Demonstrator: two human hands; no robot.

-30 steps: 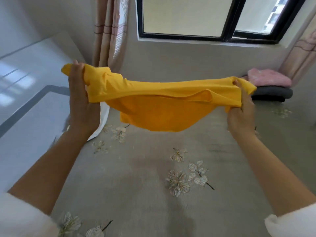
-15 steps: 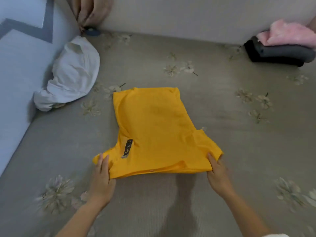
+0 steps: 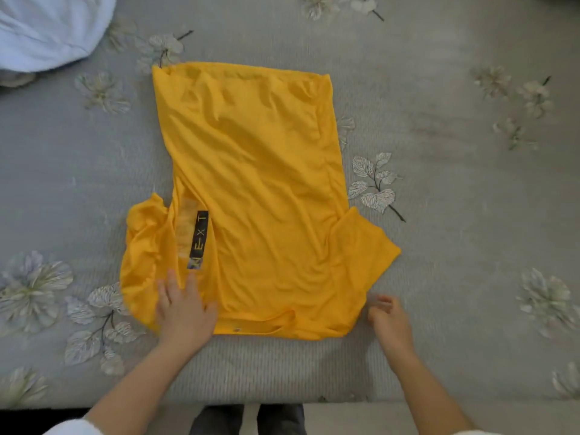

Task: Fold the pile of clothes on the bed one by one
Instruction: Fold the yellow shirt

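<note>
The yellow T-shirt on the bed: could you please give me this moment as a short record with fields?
Garment: yellow T-shirt, spread flat, wrinkled, collar nearest the person
Marking: black label reading NEXT
Surface: grey floral bedspread
Left hand: flat on the shirt's near left part, fingers straight
Right hand: fingers loosely curled beside the near right corner, holding nothing
Other: white garment bunched at far left
</note>
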